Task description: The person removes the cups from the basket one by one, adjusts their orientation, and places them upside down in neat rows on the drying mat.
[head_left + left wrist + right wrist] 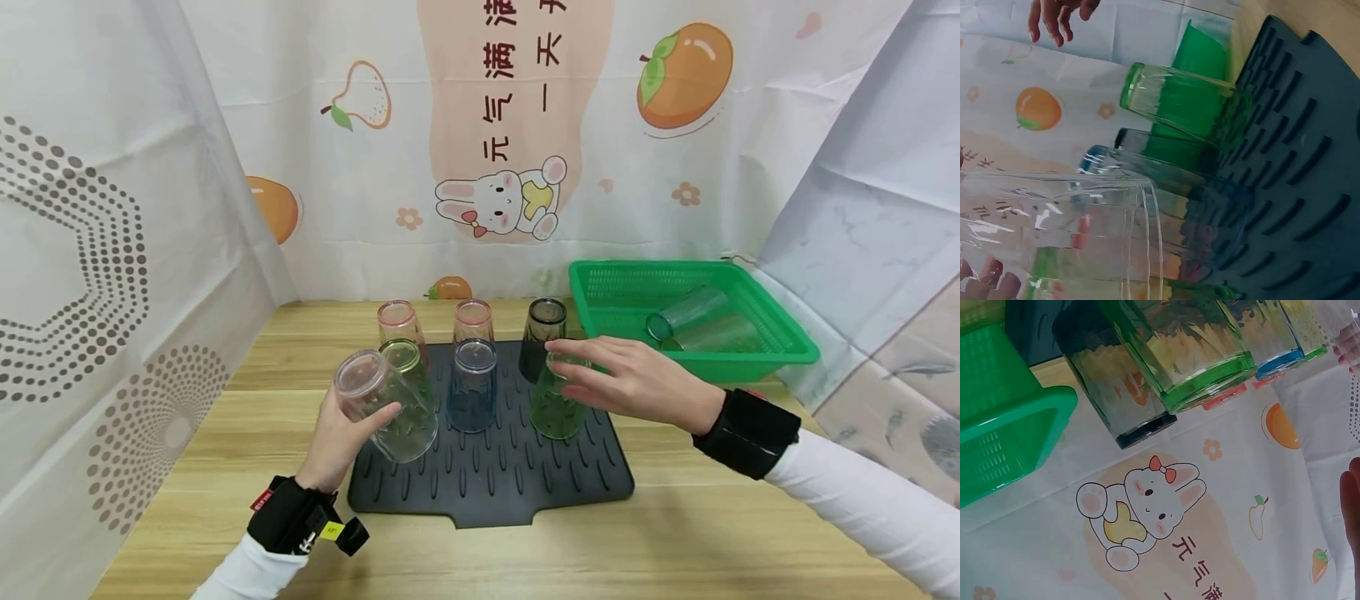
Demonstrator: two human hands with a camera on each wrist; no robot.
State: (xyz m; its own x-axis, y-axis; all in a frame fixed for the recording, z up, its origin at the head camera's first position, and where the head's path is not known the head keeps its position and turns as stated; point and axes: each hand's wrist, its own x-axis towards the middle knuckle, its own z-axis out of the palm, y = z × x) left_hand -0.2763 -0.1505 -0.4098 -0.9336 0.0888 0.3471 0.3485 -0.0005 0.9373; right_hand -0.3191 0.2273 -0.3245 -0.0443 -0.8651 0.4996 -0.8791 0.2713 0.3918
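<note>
Between thumb and curled fingers of the left hand (336,442), a colourless, transparent, tapered glass tumbler (390,412), gripped round the side over the front-left part of a black rubbery ribbed mat (491,500); impossible to tell whether touching it. Likely to handle as rigid, fairly light, slick along the smooth wall, and apt to chip or crack on a knock. Best taken round the middle of the side, thumb opposite fingers, firmly but without squeezing, clear of the rim. In looks: tilted, mouth downward, narrower closed base uppermost, bright streaks on the wall, a fine double line at the rim.

Farther out, nothing held in the right hand (626,379): fingers released, loosely extended, apart from a green glass tumbler (557,412) standing inverted on the mat. Around and beyond, likewise base up, a yellow-green glass tumbler (400,356), a blue glass tumbler (472,396), a dark grey glass tumbler (534,358) and two pink-tinted glass tumblers (396,315). At far right, a green plastic basket (720,367) with two tumblers (693,310) lying inside.
</note>
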